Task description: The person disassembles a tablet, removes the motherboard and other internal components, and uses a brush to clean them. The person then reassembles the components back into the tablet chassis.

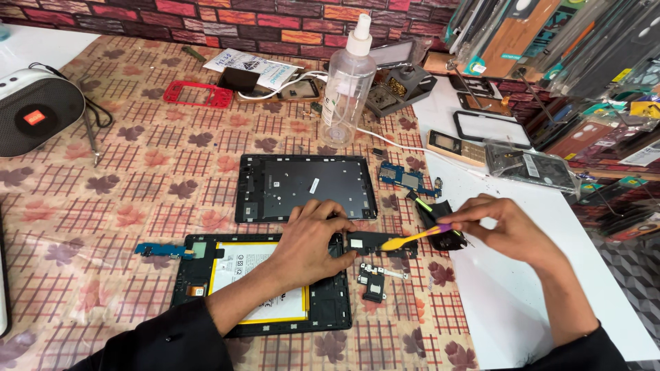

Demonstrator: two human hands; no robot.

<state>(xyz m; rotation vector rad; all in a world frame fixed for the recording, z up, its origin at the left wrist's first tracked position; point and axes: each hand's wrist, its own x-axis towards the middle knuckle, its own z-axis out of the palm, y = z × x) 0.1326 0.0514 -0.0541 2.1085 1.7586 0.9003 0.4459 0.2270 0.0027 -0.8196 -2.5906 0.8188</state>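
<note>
We see a table covered with a cloth (137,172) in beige and pink, printed with red checks and dark leaves. Behind it stands a wall of red and orange bricks (206,17). On the right side a white sheet (522,288) lies over the cloth, and above it hang many phone covers in packets (584,48).

Our left hand (309,240) lies flat, fingers bent, pressing on the opened tablet (261,285), which shows a white battery with yellow edge (240,268). This tablet is at the near middle of the table. Our right hand (509,227) is closed around a thin yellow and purple tool (412,238); the tip of it touches a black strip part (375,242) at the top right corner of the tablet.

Just behind lies the dark back cover (306,187). A blue circuit board (409,180) is beside it at the right. A clear spray bottle (347,82) stands further back, a red phone frame (198,94) lies at the left of it, and a round grey speaker (34,110) is at the far left.
</note>
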